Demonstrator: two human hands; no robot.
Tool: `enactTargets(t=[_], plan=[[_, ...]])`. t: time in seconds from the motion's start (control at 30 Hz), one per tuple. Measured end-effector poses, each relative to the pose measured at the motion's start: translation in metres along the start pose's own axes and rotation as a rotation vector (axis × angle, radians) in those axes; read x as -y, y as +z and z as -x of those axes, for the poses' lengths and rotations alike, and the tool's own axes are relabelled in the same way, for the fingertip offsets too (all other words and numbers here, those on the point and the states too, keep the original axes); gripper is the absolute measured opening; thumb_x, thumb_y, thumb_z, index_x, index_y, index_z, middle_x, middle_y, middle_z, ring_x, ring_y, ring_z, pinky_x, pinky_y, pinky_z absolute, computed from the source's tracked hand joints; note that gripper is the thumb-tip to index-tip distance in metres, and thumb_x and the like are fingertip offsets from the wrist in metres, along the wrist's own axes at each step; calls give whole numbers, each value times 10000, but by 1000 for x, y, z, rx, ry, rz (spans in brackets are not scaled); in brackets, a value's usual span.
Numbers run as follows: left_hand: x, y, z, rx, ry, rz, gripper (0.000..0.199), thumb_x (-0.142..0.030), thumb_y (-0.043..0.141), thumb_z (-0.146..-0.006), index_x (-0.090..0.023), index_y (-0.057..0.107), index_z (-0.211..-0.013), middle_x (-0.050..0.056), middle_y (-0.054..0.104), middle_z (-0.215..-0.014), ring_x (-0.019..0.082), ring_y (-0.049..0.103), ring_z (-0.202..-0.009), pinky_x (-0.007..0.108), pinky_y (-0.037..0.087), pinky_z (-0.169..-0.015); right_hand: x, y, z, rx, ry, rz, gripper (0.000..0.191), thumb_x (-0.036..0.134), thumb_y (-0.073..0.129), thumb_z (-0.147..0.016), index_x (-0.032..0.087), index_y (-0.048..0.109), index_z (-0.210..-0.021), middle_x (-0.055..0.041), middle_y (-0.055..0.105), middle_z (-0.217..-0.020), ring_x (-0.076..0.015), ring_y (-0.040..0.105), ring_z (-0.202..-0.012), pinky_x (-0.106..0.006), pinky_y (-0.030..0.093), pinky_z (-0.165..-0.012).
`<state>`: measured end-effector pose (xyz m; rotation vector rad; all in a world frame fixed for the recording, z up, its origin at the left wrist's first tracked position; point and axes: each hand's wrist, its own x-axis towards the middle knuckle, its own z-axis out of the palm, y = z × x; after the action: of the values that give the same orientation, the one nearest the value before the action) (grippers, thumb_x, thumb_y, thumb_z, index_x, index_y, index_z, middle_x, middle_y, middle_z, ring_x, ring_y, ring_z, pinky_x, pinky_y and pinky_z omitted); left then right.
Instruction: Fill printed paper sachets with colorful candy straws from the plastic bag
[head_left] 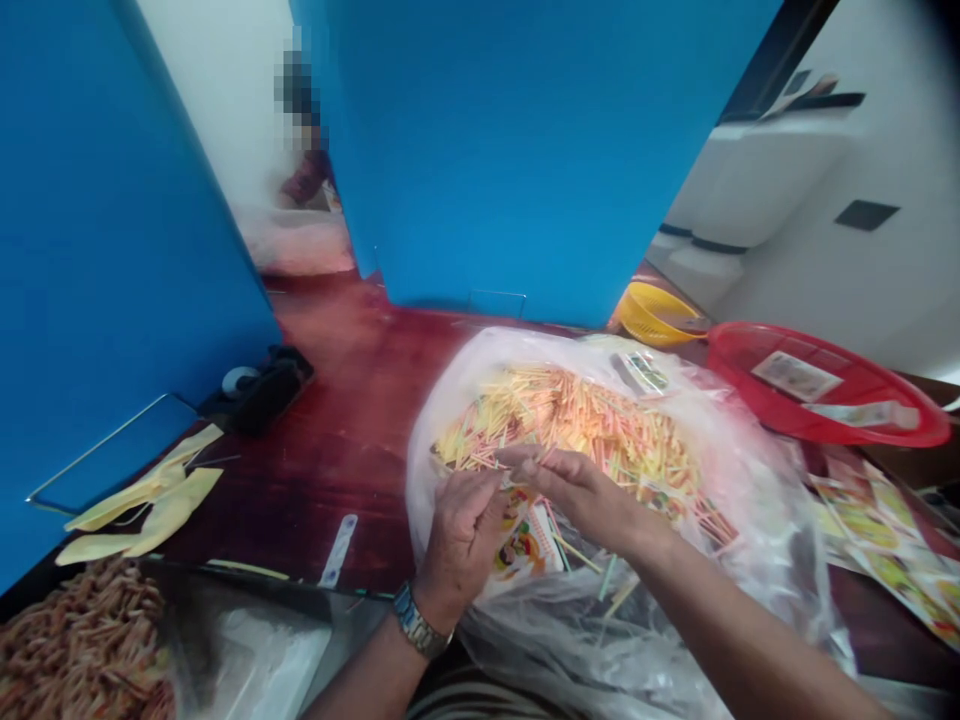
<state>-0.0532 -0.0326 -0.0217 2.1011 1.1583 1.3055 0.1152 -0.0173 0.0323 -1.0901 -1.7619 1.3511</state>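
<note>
Head view: left hand (461,540) curled narrow; right hand (577,490) pinching thin pastel sticks (570,425) above clear plastic bag (757,560); red plastic basket (825,385) far right.

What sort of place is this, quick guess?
Probably a small hand-packing workstation: blue partitions screen a wooden bench, which holds a plastic bag of coloured sticks and loose printed cards.

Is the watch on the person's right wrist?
No, the watch sits on the left wrist, just behind the left hand, while the right arm is bare.
</note>
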Motion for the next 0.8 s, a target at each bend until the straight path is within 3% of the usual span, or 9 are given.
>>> enactTargets(t=[0.1, 0.23, 0.3, 0.37, 0.47, 0.63, 0.73, 0.8], plan=[[-3, 2, 1, -10, -14, 56, 243, -195, 443, -905, -166, 621, -1068, 82, 668, -1021, 186, 580, -993, 361, 445, -900, -2, 4, 3, -33, -83, 199, 502, 517, 371, -910, 196, 536, -1258, -114, 494, -1342, -230, 425, -1263, -464, 315, -1066], [-1, 1, 2, -45, -45, 94, 253, -205, 440, -906, -184, 624, -1079, 78, 658, -1042, 185, 578, -1000, 347, 454, -899, 6, -13, 3, -205, -151, 452, 548, 505, 341, -922, 200, 392, -1374, -103, 380, -1432, -243, 298, -1342, -497, 219, -1108], [1, 0, 1, -70, -39, 82, 257, -212, 446, -904, -196, 631, -1082, 69, 660, -1040, 184, 582, -1000, 343, 454, -906, 7, -25, -3, -171, -122, 501, 553, 517, 327, -921, 188, 418, -1356, -112, 432, -1396, -254, 362, -1306, -494, 279, -1083], [3, -2, 1, -97, -10, 62, 262, -216, 452, -902, -207, 630, -1095, 60, 665, -1035, 183, 587, -999, 344, 455, -911, 6, -34, -12, -59, -90, 524, 552, 545, 323, -912, 190, 489, -1301, -115, 532, -1305, -262, 479, -1214, -479, 373, -1023], [5, -5, 1, -107, 11, 38, 274, -207, 447, -903, -208, 622, -1114, 62, 668, -1029, 183, 591, -997, 349, 465, -901, 5, -36, -22, 38, -70, 473, 522, 556, 341, -904, 210, 552, -1233, -96, 604, -1218, -252, 544, -1143, -459, 421, -985], [7, -9, 0, -105, 21, 8, 265, -187, 460, -895, -199, 624, -1102, 66, 667, -1060, 183, 590, -1022, 361, 463, -914, 10, -30, -34, -151, -66, 211, 534, 536, 310, -923, 188, 494, -1282, -113, 609, -1208, -228, 534, -1162, -469, 400, -1001], [8, -10, -1, -117, 32, -17, 257, -190, 465, -893, -187, 629, -1090, 69, 675, -1051, 187, 595, -1015, 365, 466, -912, 6, -29, -42, -206, 28, 341, 568, 563, 414, -874, 159, 518, -1260, -148, 614, -1186, -275, 524, -1167, -496, 404, -984], [9, -9, 0, -124, 33, -25, 263, -188, 466, -892, -187, 621, -1105, 69, 675, -1052, 187, 594, -1017, 366, 464, -917, 4, -29, -41, -324, 40, 479, 581, 557, 450, -856, 137, 524, -1250, -172, 582, -1222, -297, 507, -1178, -505, 397, -984]])
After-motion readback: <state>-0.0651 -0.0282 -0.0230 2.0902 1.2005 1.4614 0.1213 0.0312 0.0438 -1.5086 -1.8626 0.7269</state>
